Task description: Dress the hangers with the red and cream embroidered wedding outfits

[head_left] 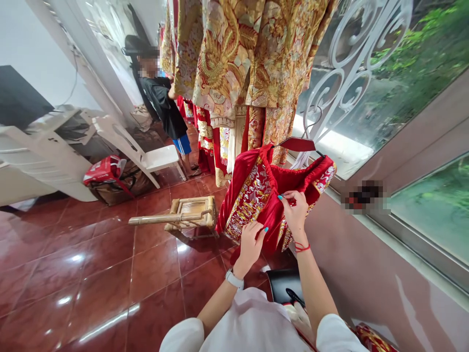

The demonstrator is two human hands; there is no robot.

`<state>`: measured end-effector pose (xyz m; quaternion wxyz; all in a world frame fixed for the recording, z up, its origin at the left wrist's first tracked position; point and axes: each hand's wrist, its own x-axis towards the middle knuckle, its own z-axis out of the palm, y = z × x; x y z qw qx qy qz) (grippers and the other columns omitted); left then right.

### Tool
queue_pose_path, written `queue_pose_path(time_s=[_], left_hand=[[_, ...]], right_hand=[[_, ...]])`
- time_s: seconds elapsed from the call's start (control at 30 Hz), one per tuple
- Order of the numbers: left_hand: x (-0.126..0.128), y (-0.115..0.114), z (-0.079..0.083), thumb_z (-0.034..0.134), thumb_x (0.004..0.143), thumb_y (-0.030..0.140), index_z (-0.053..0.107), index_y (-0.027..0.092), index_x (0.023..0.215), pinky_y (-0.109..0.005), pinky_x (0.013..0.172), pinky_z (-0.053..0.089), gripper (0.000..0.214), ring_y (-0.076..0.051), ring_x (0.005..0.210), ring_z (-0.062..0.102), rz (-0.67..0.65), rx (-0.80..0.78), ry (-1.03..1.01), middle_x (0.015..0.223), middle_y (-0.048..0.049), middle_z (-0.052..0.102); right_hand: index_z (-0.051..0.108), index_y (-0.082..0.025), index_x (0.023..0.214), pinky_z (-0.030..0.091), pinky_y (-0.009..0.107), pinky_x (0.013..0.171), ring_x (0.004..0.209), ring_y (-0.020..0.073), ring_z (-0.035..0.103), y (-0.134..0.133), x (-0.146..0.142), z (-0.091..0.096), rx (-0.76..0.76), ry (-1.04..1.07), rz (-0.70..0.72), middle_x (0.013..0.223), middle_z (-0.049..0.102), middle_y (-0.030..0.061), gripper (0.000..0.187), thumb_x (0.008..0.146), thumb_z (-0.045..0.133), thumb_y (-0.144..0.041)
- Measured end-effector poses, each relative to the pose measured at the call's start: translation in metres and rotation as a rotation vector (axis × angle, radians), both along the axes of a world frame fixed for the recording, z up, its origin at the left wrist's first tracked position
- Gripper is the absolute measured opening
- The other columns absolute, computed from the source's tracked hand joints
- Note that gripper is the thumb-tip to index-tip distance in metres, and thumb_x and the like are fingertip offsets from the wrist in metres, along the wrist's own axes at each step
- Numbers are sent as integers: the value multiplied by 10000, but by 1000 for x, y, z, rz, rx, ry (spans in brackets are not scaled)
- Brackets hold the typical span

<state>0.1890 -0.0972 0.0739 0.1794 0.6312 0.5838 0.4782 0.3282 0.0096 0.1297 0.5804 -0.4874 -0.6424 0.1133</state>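
Fingers of the right hand [297,209] are closed on the opening edge of the red garment [271,209]; by the left hand [251,244], at eight o'clock, its front seems pinched. Cloth should be held lightly, embroidery [252,193] kept unstrained, since the hanger [297,144] at twelve o'clock could be tugged.

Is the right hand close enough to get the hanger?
Probably yes: the hanger is just beyond the right hand and nothing seems in the way, but that hand seems to pinch the red clothing.
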Motion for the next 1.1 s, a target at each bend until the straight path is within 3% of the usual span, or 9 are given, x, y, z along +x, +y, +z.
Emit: queue_pose_path(time_s=[0.3,0.43,0.53,0.63,0.77,0.87,1.0,1.1], left_hand=[[-2,2,20,472,1009,267,663,201,840,-348,841,489,263,-190,808,646,-56,125,-53,827,-36,706],[-3,4,31,463,1010,307,647,205,810,-340,808,487,289,-188,781,628,-54,163,-70,798,-34,691],[-3,0,35,462,1006,323,635,210,790,-349,824,486,299,-186,758,617,-54,167,-83,780,-29,684],[-7,-8,27,447,1000,353,622,215,756,-363,837,491,331,-192,749,612,-56,119,-81,765,-35,679],[-16,-18,5,441,990,455,593,209,736,-340,771,510,384,-187,706,604,-6,-27,-173,732,-34,653],[-23,-15,-4,468,965,535,618,199,791,-326,749,524,407,-200,762,639,20,-138,-257,784,-48,676],[-24,-9,-3,527,927,538,639,186,831,-341,797,536,381,-213,808,657,-44,-155,-273,841,-68,702],[-21,-10,-3,531,928,491,623,184,813,-325,763,533,340,-202,779,648,-93,-159,-265,821,-59,692]], right_hand=[[597,-235,713,423,414,852,842,250,559,28,13,29,-26,79,-76,798,704,40,133,819,650,-293],[621,-233,738,406,422,896,873,245,560,28,11,50,79,46,-115,852,719,39,121,826,664,-304],[625,-231,721,416,410,877,850,237,563,30,6,49,74,71,-118,813,702,34,135,828,649,-309],[604,-225,696,427,379,779,751,214,541,39,15,47,21,147,-162,741,656,31,169,826,629,-330],[556,-215,741,402,330,665,681,179,498,44,52,69,126,265,-301,734,583,16,195,849,618,-366],[576,-204,778,420,316,674,736,178,548,27,63,80,200,247,-232,785,601,21,226,830,685,-395],[601,-203,929,431,301,653,696,153,532,3,46,52,43,280,-147,837,611,16,240,856,653,-425],[570,-218,1192,454,316,684,692,159,537,5,39,24,-151,290,-86,825,609,-3,400,862,613,-440]])
